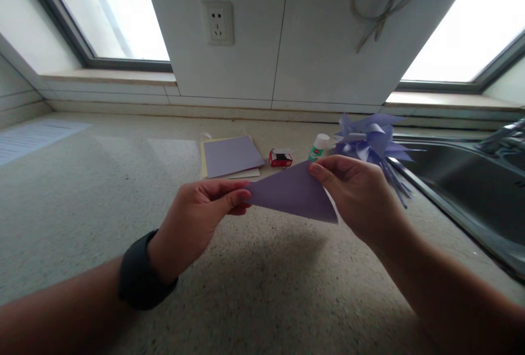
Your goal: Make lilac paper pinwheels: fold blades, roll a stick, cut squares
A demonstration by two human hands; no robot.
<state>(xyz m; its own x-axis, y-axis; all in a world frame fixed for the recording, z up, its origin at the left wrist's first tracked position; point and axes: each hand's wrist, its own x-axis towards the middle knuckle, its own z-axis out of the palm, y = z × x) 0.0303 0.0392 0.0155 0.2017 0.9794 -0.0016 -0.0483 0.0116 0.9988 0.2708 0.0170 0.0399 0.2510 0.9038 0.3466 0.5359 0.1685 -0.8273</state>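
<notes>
Midair above the speckled countertop (262,289), the left hand (197,223) and right hand (356,196) pinch opposite corners of a folded lilac paper triangle (293,193); matching edges squarely before creasing would, arguably, keep the fold crisp.

left hand (197,221) pinching, right hand (355,193) pinching, forearms converging
</notes>
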